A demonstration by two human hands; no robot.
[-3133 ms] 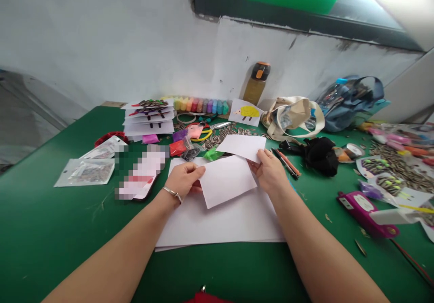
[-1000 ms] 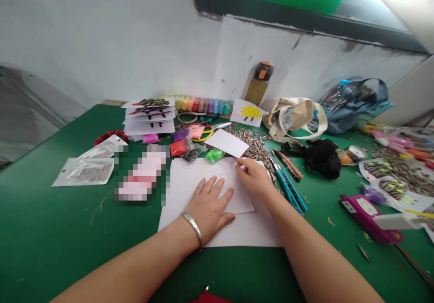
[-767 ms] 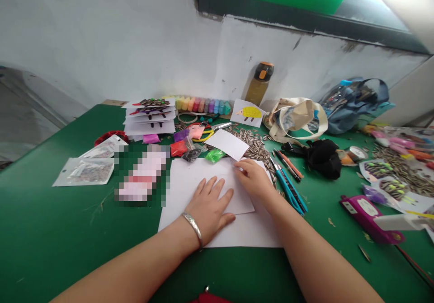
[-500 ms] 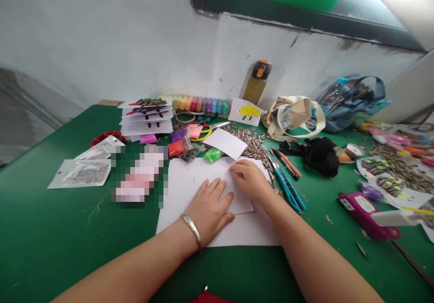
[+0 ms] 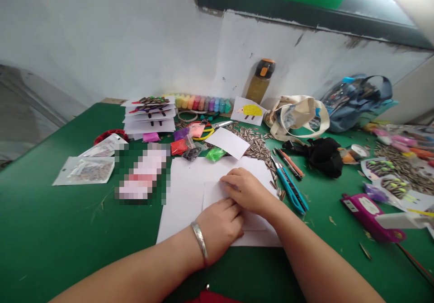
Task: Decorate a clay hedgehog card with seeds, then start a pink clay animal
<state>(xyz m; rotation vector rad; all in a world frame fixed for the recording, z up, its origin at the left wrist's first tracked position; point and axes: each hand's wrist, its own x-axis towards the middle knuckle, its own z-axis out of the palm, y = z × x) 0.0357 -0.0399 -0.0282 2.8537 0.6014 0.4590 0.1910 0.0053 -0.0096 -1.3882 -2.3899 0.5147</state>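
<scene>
A small white card (image 5: 210,193) lies on a larger white sheet of paper (image 5: 185,183). My left hand (image 5: 219,228), with a silver bangle (image 5: 200,242) at the wrist, rests palm down over the card's lower part; its fingers lie close together and their tips are partly hidden beneath my right hand. Curled at the card's upper edge, my right hand (image 5: 249,192) has its fingers closed together on the card; its thumb is hidden. Beyond the sheet lies another blank white card (image 5: 228,142), and a green clay packet (image 5: 215,154) touches the sheet's far side.
Striped seeds (image 5: 259,147) lie scattered behind and right of the sheet. A blue cutter (image 5: 291,188) and pens (image 5: 290,163) are at the right. Farther back stand stacked cards (image 5: 149,124), scissors (image 5: 217,126), a hedgehog picture (image 5: 249,111), a bottle (image 5: 260,81) and a cloth bag (image 5: 294,115).
The small card has shifted right and toward me on the sheet. My left hand has slid right, its spread fingers drawing together under my right hand, which has moved slightly left.
</scene>
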